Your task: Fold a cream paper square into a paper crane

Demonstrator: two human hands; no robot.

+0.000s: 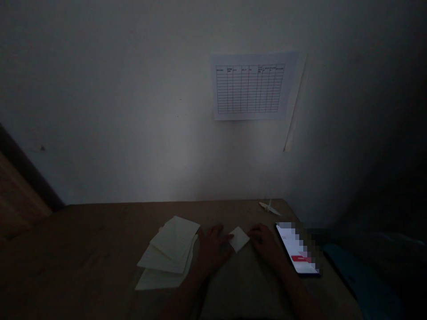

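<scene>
A small white square of folded paper (239, 240) lies on the table, turned so that one corner points at me. My left hand (213, 249) rests flat beside it with fingers spread, the thumb touching its left corner. At the right corner, the curled fingers of my right hand (263, 240) close on the paper's edge. Just left of my left hand is a loose pile of white paper sheets (173, 249). A small folded paper figure (269, 207), with thin pointed ends, sits near the table's back edge. Dim light hides finger detail.
A lit phone (293, 244) lies right of my right forearm, partly blurred out. The brown table (83, 253) meets a pale wall (133, 111), where a printed chart (250, 89) hangs. Past the table's right edge is a dark teal object (363, 275).
</scene>
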